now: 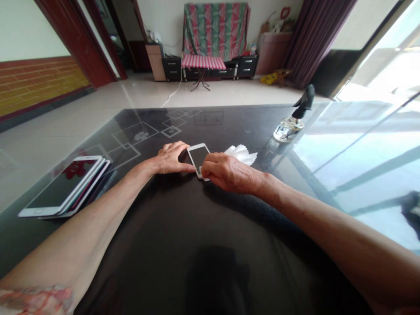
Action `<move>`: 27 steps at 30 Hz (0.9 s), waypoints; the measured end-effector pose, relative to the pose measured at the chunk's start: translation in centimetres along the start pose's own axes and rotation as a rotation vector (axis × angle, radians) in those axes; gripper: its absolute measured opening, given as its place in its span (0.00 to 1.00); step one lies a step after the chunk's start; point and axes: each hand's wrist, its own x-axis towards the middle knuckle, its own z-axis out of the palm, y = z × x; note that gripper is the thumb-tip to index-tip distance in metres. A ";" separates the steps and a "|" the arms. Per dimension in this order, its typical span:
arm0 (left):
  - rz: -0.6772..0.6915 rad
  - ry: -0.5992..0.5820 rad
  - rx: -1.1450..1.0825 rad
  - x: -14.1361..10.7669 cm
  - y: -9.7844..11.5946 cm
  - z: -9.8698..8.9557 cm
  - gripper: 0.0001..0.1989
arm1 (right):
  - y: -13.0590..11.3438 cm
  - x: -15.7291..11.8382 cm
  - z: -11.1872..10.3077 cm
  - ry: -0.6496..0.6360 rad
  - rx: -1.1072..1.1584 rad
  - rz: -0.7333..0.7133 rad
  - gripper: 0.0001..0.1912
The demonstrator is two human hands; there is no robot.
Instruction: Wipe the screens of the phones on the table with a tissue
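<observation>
A white phone (198, 154) with a dark screen lies on the dark glossy table (157, 245). My left hand (173, 158) rests at its left side, thumb and fingers apart, with fingertips touching the phone's edge. Over the phone's lower right part is my right hand (223, 171), its fingers curled in and pressed together. A small white bit shows under those fingers, too hidden to name. Crumpled white tissue (242, 155) lies just beyond my right hand.
A stack of phones (65, 186) sits at the table's left. Toward the back right stands a clear spray bottle (288, 129) with a black nozzle. Beyond the table are a small striped stand (203, 62) and low dark drawers (246, 66).
</observation>
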 end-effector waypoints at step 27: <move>0.050 0.017 0.008 0.2 -0.5 0.2 0.45 | 1.6 -1.0 -0.3 0.025 0.063 -0.021 0.07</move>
